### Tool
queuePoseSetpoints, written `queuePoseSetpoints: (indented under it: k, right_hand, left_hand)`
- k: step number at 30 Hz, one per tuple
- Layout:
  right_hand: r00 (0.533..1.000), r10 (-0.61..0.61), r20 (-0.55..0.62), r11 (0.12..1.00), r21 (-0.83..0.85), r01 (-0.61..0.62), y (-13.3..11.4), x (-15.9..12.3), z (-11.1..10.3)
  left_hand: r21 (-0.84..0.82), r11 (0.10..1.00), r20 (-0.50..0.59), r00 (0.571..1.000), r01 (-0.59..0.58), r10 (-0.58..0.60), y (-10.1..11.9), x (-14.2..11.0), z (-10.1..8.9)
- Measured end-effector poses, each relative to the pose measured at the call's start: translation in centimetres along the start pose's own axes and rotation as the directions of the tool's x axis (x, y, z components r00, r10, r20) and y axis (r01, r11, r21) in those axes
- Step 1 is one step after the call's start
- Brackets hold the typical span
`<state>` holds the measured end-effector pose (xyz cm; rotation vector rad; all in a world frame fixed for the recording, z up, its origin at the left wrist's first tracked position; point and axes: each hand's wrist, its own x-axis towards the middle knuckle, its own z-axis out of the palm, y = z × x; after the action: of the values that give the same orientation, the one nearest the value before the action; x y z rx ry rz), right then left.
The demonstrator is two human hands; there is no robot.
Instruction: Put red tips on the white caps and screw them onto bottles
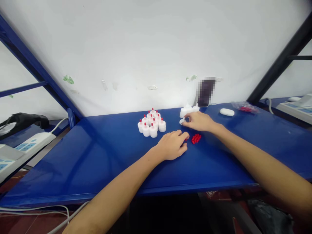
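Observation:
My left hand [172,145] is low over the table, fingers curled, with a small red cap [186,139] at its fingertips. Just right of it lies a cluster of loose red caps [196,138]. The thumb and fingers of my right hand [200,121] pinch a small white bottle [182,122], which is tilted and partly hidden by them. Behind that hand several white bottles [184,112] without red tips stand together. Left of both hands, several white bottles with red caps [153,131] are grouped upright.
The blue table [109,156] meets a white wall. A dark, blurred-out device [206,92] leans there. A white rounded case [227,112] and a clear plastic bag with red pieces [245,107] lie at the right. A power strip [31,144] is beyond the left edge.

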<state>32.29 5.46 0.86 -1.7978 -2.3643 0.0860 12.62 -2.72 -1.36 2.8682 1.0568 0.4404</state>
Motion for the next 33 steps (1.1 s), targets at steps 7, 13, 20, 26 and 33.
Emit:
queuePoseSetpoints:
  k: [7,13,20,26,33]
  right_hand:
    - [0.974,-0.228,-0.016,0.961,0.156,0.227,-0.2,-0.6,0.2]
    - [0.905,-0.416,-0.090,0.882,0.200,0.426,-2.3,-2.3,-0.3]
    - [0.813,-0.550,-0.191,0.768,0.264,0.583,-3.4,-3.3,-0.9]
    - [0.777,-0.592,-0.213,0.729,0.269,0.629,-4.0,-3.7,-1.0]
    - [0.774,-0.596,-0.212,0.727,0.265,0.633,-4.1,-3.7,-0.8]
  left_hand:
    - [-0.067,0.995,0.011,0.997,-0.075,0.076,-1.5,-0.8,-0.1]
    - [-0.330,0.941,-0.225,0.974,-0.068,-0.009,-1.5,-1.3,-0.6]
    - [-0.716,0.688,-0.541,0.716,-0.118,-0.441,-1.7,-0.6,-1.3]
    - [-0.839,0.528,-0.472,0.657,-0.130,-0.587,-1.9,-0.1,-1.3]
    - [-0.846,0.519,-0.455,0.677,-0.125,-0.579,-1.7,-0.2,-1.2]
